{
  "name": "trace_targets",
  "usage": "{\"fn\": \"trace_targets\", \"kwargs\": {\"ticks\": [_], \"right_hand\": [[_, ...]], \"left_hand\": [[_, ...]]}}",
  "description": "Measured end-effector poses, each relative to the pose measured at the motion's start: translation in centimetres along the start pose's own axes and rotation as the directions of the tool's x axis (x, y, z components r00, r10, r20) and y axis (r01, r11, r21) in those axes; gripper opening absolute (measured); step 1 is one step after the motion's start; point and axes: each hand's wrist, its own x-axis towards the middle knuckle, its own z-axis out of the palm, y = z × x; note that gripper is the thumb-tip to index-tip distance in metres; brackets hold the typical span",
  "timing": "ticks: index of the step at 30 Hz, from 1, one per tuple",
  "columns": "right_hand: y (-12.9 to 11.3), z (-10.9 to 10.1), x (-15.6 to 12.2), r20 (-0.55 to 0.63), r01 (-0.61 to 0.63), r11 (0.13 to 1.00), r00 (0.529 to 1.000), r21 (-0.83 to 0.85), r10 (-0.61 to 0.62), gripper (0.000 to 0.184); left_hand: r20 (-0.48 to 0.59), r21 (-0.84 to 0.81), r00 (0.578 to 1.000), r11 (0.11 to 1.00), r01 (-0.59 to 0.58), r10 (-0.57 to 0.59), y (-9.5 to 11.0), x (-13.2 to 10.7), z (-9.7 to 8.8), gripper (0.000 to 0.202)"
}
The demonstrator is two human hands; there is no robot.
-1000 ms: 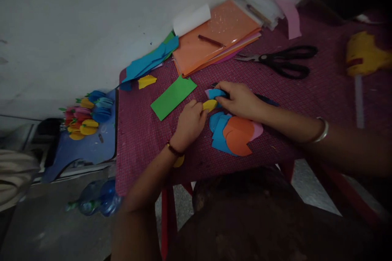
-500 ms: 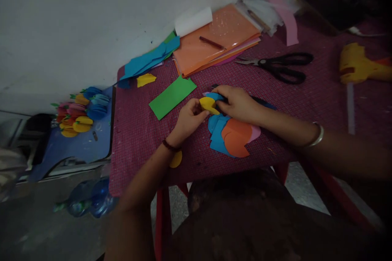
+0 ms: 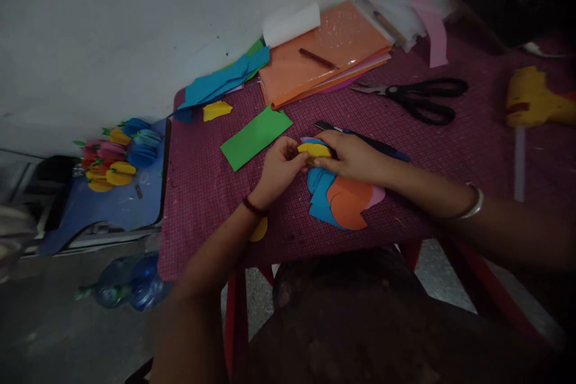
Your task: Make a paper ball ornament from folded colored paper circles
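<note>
Between my two hands is a small yellow paper piece [image 3: 314, 150], seen nearly edge-on and curved. My left hand [image 3: 283, 168] pinches its left end with thumb and fingers. From the other side, my right hand [image 3: 348, 155] grips it, thumb along the lower edge. Just below my hands lie blue paper cut-outs [image 3: 324, 207] and orange paper cut-outs [image 3: 350, 203], overlapping, with a bit of pink at their right. A yellow paper disc [image 3: 260, 230] shows partly beside my left forearm. Behind my right hand lies a dark slim tool [image 3: 380, 145], partly covered.
A green paper strip [image 3: 256, 137] and yellow scrap [image 3: 217, 110] lie left. Behind are orange sheets [image 3: 324, 42], a pencil [image 3: 317, 58], blue paper [image 3: 225, 79] and scissors [image 3: 418, 96]. A yellow glue gun [image 3: 533, 99] stands right. Colourful paper ornaments [image 3: 119, 156] rest on a blue surface beyond the table.
The yellow piece has turned from showing its open rounded faces to a flatter, edge-on position. My right thumb has come forward over its lower edge, and both hands are closer together.
</note>
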Motion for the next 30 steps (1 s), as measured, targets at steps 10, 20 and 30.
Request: {"fn": "trace_targets", "kwargs": {"ticks": [10,20,30], "right_hand": [[-0.1,0.3,0.5,0.02,-0.08,0.995,0.996,-0.055,0.081,0.015],[-0.6,-0.2,0.9,-0.025,-0.142,0.979,0.99,-0.148,0.14,0.01],[-0.6,-2.5,1.5,0.091,-0.089,0.927,0.987,-0.364,0.131,0.03]], "left_hand": [[-0.023,-0.092,0.999,0.995,-0.045,0.043,0.3,-0.9,-0.1,0.012],[-0.033,-0.085,0.999,0.996,0.01,-0.013,0.7,-0.6,-1.4,0.012],[-0.165,0.269,0.985,0.959,0.093,-0.049,2.3,-7.4,-11.2,0.011]]}}
